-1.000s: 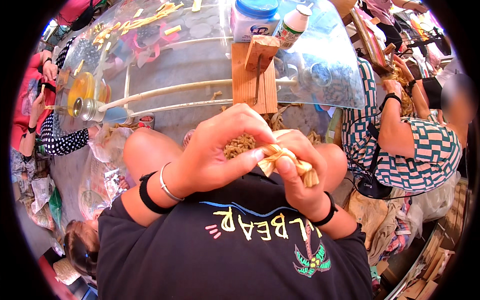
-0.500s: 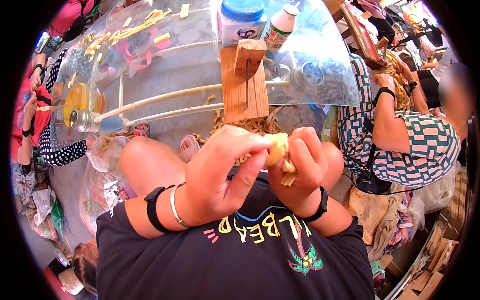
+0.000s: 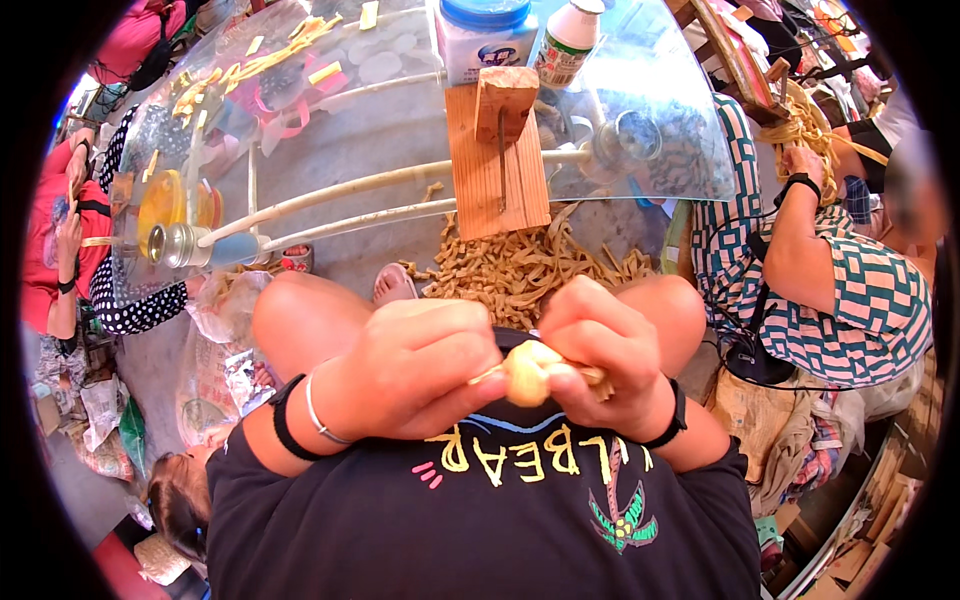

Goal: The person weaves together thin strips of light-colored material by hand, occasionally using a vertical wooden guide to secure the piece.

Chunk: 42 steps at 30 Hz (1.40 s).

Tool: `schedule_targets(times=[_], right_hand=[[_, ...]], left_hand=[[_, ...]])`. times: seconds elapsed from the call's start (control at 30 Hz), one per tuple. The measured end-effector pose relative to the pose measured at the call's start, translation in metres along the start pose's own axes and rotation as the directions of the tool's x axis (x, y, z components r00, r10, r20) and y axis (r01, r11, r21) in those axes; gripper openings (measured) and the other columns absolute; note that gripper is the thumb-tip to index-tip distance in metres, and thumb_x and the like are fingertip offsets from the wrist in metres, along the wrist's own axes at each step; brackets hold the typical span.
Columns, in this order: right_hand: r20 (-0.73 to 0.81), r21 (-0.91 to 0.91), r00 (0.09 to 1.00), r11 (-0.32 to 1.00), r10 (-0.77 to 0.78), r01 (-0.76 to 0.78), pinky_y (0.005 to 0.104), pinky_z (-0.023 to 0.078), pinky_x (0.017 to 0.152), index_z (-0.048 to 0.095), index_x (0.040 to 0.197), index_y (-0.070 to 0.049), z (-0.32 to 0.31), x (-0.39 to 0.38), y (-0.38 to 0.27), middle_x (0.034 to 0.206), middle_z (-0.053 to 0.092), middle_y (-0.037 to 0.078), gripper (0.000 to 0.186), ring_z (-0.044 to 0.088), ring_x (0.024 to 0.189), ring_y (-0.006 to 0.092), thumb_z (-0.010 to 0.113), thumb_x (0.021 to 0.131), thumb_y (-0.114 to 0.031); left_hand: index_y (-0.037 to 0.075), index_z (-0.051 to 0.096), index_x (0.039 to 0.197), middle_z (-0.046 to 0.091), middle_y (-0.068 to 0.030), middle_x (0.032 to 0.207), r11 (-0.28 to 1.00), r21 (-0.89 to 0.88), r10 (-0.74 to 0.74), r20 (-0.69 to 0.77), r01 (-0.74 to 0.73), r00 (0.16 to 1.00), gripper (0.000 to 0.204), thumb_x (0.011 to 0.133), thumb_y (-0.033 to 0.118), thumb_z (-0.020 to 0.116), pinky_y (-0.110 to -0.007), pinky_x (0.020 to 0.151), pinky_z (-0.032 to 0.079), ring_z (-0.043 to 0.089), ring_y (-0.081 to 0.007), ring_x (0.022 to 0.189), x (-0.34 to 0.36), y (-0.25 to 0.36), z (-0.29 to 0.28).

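Note:
Low in front of my chest, both hands work on a pale yellow strip (image 3: 527, 376) that is bunched into a rounded knot. My left hand (image 3: 420, 365) is closed, pinching a thin end of the strip between thumb and fingers. Curled round the other side of the knot, my right hand (image 3: 612, 352) has its thumb against the lump, and loose ends stick out below its fingers. What lies inside both fists is hidden. Beyond my hands, between my knees, a pile of tan knotted strips (image 3: 540, 265) lies low down.
A glass tabletop (image 3: 340, 130) on pale tubes stands ahead. At its near edge is a wooden board with an upright block and metal rod (image 3: 500, 160). Behind stand a blue-lidded tub (image 3: 487, 45) and a white bottle (image 3: 570, 40). People (image 3: 820, 270) sit at both sides.
My hands have come lower and toward my body, and my left hand has drawn left, apart from the right. The strip's lump now shows between them, with an end stretched to the left.

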State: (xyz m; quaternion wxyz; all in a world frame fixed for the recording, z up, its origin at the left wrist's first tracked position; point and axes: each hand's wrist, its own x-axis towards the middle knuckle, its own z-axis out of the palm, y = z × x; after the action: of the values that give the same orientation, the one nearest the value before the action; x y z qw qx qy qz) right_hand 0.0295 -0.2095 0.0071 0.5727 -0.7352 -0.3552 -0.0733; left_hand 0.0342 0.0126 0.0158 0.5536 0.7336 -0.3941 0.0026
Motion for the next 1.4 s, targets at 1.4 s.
schedule_targets(times=[1.4], right_hand=[[-0.157, 0.117, 0.894, 0.907, 0.419, -0.405, 0.023, 0.036, 0.056, 0.058, 0.092, 0.0, -0.007, 0.023, 0.077, 0.071, 0.053, 0.0, 0.013, 0.043, 0.063, 0.0053, 0.066, 0.094, -0.01]], left_hand=[[0.005, 0.054, 0.097, 0.062, -0.0038, 0.089, 0.741, -0.519, -0.605, -0.239, 0.427, 0.76, 0.016, 0.091, 0.006, 0.069, -0.022, 0.062, 0.049, 0.058, -0.0064, 0.069, 0.009, -0.083, -0.005]])
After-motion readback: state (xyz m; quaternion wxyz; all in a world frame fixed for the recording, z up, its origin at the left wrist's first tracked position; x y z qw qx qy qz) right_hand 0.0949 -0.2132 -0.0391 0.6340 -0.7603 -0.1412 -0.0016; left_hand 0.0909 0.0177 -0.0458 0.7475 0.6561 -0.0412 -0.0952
